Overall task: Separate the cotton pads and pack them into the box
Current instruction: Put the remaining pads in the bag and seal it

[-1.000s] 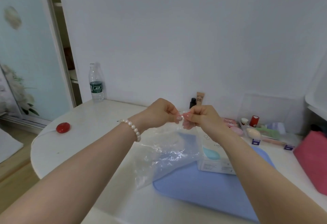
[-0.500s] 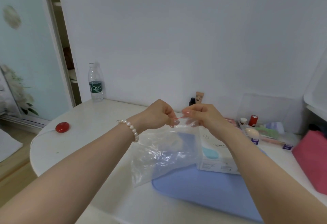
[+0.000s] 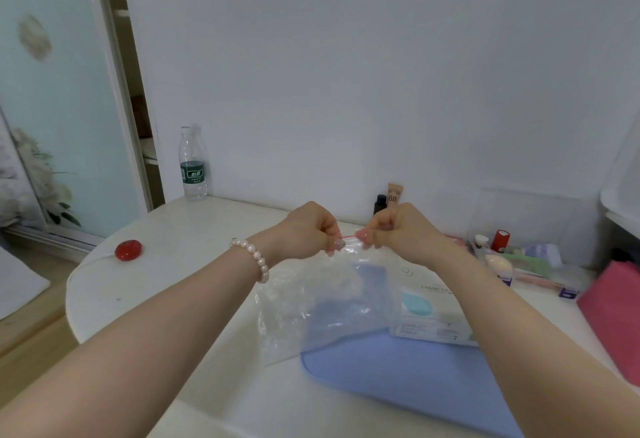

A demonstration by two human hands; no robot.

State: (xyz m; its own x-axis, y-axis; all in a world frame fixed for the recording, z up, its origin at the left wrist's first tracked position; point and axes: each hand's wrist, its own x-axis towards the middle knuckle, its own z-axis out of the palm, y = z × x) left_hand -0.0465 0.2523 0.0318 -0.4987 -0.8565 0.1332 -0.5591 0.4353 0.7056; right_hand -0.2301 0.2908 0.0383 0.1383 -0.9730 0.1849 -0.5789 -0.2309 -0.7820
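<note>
Two hands pinch the top of one clear bag above the table.

The plastic bag [image 3: 322, 302] hangs mouth-up, its red seal strip running left to right. The left hand [image 3: 306, 230] and right hand [image 3: 398, 230], fingers curled, each pinch that strip, knuckles up, a short stretch between them. One white box [image 3: 429, 313] lies on one blue mat [image 3: 415, 378] just beside it.

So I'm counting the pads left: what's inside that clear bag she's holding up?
The clear bag looks nearly empty: the blue mat and white box show through it. No pads are plainly visible; glare and wrinkles may hide some. Both hands pinch its red-striped top.
</note>
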